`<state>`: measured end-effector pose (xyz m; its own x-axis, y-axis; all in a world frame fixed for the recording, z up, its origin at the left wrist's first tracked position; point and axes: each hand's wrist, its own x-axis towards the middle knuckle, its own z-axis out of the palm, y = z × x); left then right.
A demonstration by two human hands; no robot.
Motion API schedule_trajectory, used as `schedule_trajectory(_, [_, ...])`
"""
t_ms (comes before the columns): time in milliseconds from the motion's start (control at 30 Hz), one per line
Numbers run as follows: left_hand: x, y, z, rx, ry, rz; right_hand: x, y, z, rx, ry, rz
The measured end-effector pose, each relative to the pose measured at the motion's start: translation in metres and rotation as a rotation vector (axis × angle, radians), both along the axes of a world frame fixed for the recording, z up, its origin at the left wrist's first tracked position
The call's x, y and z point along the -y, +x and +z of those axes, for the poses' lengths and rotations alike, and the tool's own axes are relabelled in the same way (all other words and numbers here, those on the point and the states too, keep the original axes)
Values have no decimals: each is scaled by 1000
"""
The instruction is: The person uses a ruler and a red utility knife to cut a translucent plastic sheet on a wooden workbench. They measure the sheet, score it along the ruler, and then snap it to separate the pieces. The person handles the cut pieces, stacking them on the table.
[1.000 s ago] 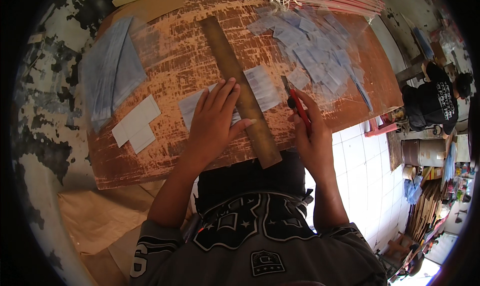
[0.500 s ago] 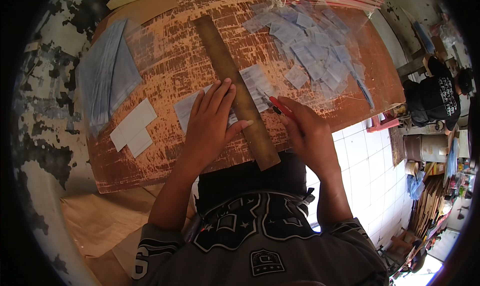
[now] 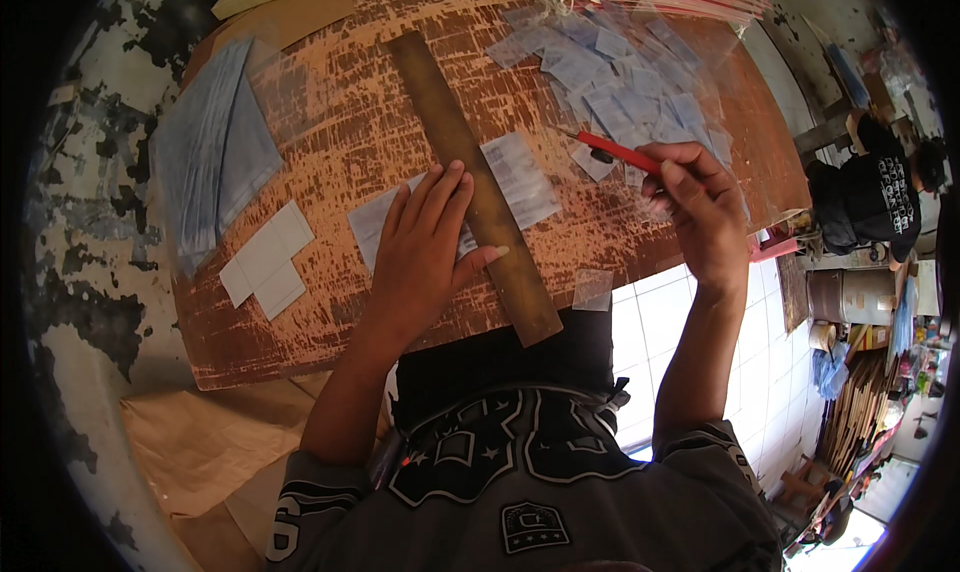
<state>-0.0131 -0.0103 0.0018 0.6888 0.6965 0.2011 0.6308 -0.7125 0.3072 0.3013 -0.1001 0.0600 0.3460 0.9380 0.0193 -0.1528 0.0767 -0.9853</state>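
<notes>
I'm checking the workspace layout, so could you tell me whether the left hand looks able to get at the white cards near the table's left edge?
Probably yes: the left hand presses the wooden ruler, and only bare table separates it from the white cards.

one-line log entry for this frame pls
left hand: flat on wooden ruler and clear sheet | right hand: holds red cutter, lifted over cut pieces | surface: worn table

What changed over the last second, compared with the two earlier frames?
The right hand, gripping the red-handled cutter, moved away from the long wooden ruler to the right, toward the pile of clear plastic pieces. The left hand stayed pressed flat on the ruler and clear sheet.
</notes>
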Motion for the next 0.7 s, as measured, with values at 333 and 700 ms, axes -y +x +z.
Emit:
schedule_trajectory(333, [0,-1,-2,30,-7,-2,-51,19,-13,-240,150,-76])
schedule_trajectory(700, [-1,-1,-5,28,2,-1,-94,-5,-22,-16,19,-37])
